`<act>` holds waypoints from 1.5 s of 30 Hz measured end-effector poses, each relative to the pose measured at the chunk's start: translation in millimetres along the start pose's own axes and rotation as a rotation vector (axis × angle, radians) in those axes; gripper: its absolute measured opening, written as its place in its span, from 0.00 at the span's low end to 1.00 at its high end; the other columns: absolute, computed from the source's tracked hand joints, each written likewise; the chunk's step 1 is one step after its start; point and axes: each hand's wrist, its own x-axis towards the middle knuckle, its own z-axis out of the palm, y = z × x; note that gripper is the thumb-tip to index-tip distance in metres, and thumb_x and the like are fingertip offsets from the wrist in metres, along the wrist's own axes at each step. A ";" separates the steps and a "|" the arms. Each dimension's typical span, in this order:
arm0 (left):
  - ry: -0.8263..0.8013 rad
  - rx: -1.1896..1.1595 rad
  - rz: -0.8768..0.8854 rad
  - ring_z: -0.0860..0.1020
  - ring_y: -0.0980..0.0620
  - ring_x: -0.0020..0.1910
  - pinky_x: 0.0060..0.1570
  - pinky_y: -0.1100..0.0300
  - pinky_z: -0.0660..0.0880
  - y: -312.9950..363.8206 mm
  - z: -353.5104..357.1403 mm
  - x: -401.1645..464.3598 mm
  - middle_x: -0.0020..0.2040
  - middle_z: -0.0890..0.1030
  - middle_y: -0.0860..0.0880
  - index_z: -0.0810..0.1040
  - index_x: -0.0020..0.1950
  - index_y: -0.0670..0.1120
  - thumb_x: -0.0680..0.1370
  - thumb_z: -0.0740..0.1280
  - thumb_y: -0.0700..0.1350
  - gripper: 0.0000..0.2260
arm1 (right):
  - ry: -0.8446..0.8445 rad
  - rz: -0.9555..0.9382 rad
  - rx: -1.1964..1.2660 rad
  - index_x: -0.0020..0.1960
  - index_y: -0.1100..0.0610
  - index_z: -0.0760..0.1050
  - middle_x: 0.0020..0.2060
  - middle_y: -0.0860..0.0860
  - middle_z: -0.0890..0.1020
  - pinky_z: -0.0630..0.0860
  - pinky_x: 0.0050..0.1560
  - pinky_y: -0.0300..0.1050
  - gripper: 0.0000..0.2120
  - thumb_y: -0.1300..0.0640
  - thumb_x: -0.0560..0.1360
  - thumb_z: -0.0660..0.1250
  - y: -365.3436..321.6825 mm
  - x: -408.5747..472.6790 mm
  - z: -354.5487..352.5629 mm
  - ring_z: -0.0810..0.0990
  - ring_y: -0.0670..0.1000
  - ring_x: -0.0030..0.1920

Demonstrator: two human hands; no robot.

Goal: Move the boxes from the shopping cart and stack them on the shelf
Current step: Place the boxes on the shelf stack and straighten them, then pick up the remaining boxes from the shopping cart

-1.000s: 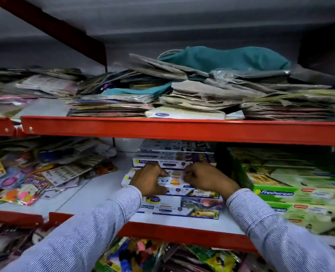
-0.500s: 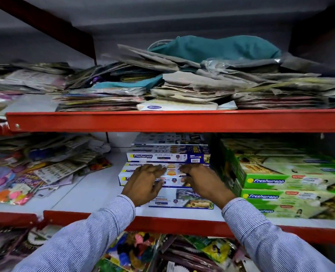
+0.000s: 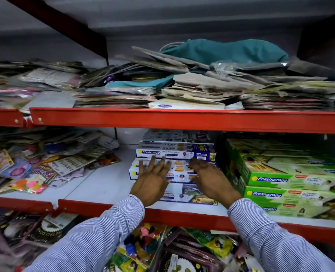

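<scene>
Both hands, left [image 3: 153, 183] and right [image 3: 209, 179], lie spread and flat against the blue boxes [image 3: 174, 153] on the shelf [image 3: 104, 185], likely squaring the stack (nothing pinched).

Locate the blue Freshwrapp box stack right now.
Head view, middle shelf, centre: the blue Freshwrapp box stack sits just left of the green Freshwrapp boxes, behind both hands.
</scene>
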 end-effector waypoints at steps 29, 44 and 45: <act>-0.792 -0.184 -0.010 0.58 0.30 0.75 0.65 0.24 0.62 107.0 269.7 -505.0 0.78 0.60 0.36 0.58 0.77 0.42 0.76 0.62 0.58 0.35 | -1.167 -0.258 0.078 0.80 0.52 0.47 0.80 0.53 0.50 0.53 0.78 0.58 0.33 0.45 0.81 0.59 -123.3 -395.6 438.3 0.51 0.58 0.80; -1.113 -0.423 0.274 0.76 0.36 0.56 0.54 0.45 0.75 166.9 331.1 -522.0 0.60 0.77 0.38 0.70 0.67 0.39 0.78 0.67 0.51 0.23 | -0.999 -0.242 0.137 0.71 0.59 0.65 0.66 0.60 0.75 0.72 0.63 0.54 0.29 0.48 0.75 0.67 -123.6 -366.6 472.8 0.75 0.62 0.64; -1.154 -0.408 0.226 0.75 0.36 0.58 0.55 0.45 0.73 173.9 334.1 -519.9 0.62 0.76 0.38 0.68 0.69 0.39 0.77 0.68 0.51 0.25 | -0.959 -0.241 0.144 0.71 0.58 0.65 0.65 0.60 0.76 0.73 0.61 0.54 0.29 0.47 0.75 0.67 -120.6 -363.0 468.4 0.76 0.62 0.63</act>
